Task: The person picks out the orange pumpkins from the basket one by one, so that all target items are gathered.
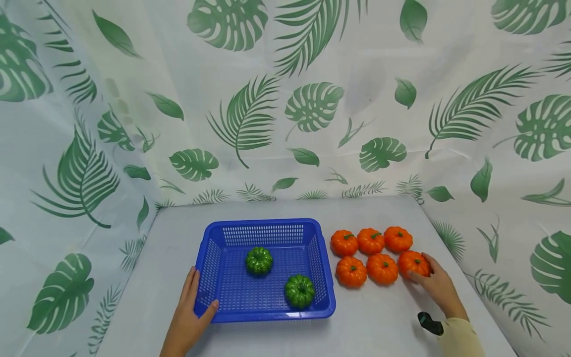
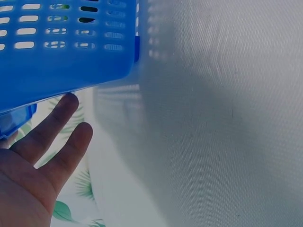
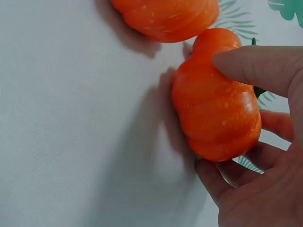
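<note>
A blue plastic basket [image 1: 267, 316] stands on the table with two small green pumpkins inside: one green pumpkin [image 1: 259, 261] near the middle, another green pumpkin [image 1: 300, 291] by the front right corner. My left hand [image 1: 189, 315] rests against the basket's front left corner, thumb by the front rim. Its fingers [image 2: 71, 151] look fairly straight below the rim in the left wrist view. At the right end of the front row, my right hand [image 1: 439, 287] grips an orange pumpkin [image 3: 218, 109], thumb on one side and fingers on the other.
More orange pumpkins stand in two rows right of the basket, among them a back-row pumpkin [image 1: 398, 239] and a front-row pumpkin [image 1: 382, 269]. A leaf-printed sheet [image 1: 312, 163] hangs behind and beside the white table [image 1: 370, 322].
</note>
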Demonstrator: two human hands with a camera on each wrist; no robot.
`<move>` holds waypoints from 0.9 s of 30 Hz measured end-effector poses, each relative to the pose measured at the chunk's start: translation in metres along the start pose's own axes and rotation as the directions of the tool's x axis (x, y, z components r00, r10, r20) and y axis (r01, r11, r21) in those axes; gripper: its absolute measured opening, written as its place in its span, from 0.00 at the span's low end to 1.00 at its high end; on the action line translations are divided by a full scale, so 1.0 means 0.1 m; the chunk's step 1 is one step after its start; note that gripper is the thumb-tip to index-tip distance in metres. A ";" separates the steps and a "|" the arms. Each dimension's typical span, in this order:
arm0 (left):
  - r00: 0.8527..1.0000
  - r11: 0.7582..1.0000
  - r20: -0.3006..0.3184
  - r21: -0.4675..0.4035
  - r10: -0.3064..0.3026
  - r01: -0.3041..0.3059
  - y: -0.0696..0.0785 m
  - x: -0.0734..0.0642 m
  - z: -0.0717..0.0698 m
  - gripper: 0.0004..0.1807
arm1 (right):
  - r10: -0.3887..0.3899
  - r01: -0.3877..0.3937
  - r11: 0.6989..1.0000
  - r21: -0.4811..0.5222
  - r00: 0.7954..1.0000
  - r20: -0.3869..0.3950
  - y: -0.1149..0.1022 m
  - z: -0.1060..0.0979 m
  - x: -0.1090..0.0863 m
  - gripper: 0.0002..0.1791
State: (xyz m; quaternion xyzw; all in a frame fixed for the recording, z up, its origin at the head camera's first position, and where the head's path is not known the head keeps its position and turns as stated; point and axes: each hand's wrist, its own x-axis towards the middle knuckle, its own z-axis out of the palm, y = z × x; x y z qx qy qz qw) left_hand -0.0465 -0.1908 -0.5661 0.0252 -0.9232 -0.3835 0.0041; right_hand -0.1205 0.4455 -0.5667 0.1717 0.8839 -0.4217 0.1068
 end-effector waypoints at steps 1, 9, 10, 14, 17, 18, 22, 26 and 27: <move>1.000 1.000 0.001 0.004 -0.002 0.002 0.00 0.00 0.00 0.56 | -0.002 0.002 1.000 -0.001 1.000 -0.001 0.00 0.00 0.00 0.56; 1.000 1.000 -0.012 -0.001 0.014 -0.014 0.00 0.02 0.00 0.55 | -0.039 0.038 0.999 -0.008 0.999 -0.005 0.05 0.03 0.09 0.58; 1.000 1.000 -0.013 -0.005 0.018 -0.018 0.00 0.02 0.00 0.54 | -0.036 0.036 0.999 -0.013 0.999 -0.003 0.05 0.03 0.10 0.59; 0.999 0.998 -0.015 -0.056 0.029 -0.030 0.01 0.04 -0.02 0.50 | -0.037 0.037 0.999 -0.039 0.999 0.005 0.06 0.02 0.12 0.62; 0.999 0.994 -0.026 -0.100 0.037 -0.039 0.01 0.05 -0.07 0.47 | -0.043 0.043 0.998 -0.053 0.999 0.015 0.06 0.02 0.12 0.64; 0.999 0.993 -0.030 -0.114 0.036 -0.039 0.02 0.06 -0.11 0.46 | -0.042 0.043 0.998 -0.049 0.999 0.017 0.05 0.01 0.12 0.64; 0.998 0.990 -0.061 -0.139 0.016 -0.024 0.05 0.10 -0.25 0.42 | -0.051 0.051 0.998 -0.033 0.999 0.008 0.00 -0.02 0.08 0.63; 0.991 0.989 -0.129 -0.137 0.034 -0.052 0.12 0.18 -0.43 0.35 | -0.099 0.097 0.995 -0.032 0.992 -0.083 -0.08 -0.10 0.06 0.56; 0.988 0.989 -0.150 -0.133 0.041 -0.061 0.15 0.20 -0.48 0.34 | -0.116 0.112 0.993 -0.033 0.986 -0.122 -0.11 -0.12 0.05 0.54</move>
